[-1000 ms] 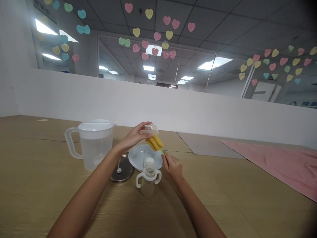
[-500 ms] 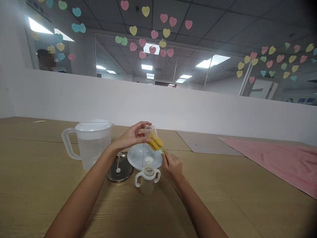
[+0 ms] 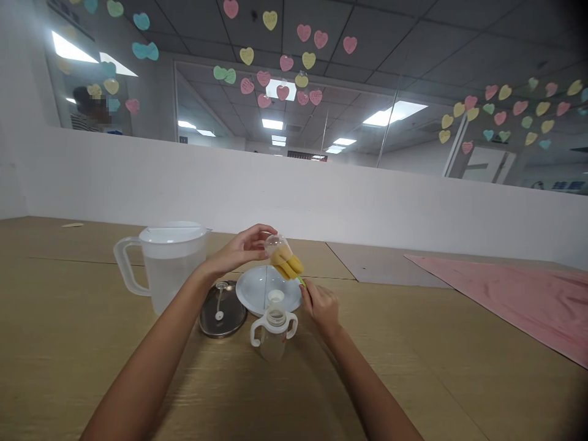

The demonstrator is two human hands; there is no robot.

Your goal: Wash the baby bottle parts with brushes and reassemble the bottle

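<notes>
My left hand (image 3: 250, 247) is closed on a clear dome-shaped cap (image 3: 274, 243), thumb and fingers at its side. Inside the cap sits the yellow sponge head of a bottle brush (image 3: 289, 266), partly sticking out of the mouth. My right hand (image 3: 321, 306) grips the brush's green handle. Both are held above a white bowl (image 3: 250, 293). In front of the bowl stands an open baby bottle (image 3: 274, 343) with two white handles. A small white ring-like part (image 3: 275, 297) shows just behind the bottle's neck; whether it lies in the bowl I cannot tell.
Left of the bowl, a round metal tray (image 3: 209, 321) holds a white straw piece (image 3: 219, 306). A lidded plastic pitcher (image 3: 168, 269) stands behind my left forearm. A pink cloth (image 3: 514, 300) covers the table's right side. Beyond the low wall, a person (image 3: 89, 110) shows through glass.
The clear cap has tilted and shifted slightly left and down over the sponge, and my left fingers have moved a little left with it. My right hand stays in place.
</notes>
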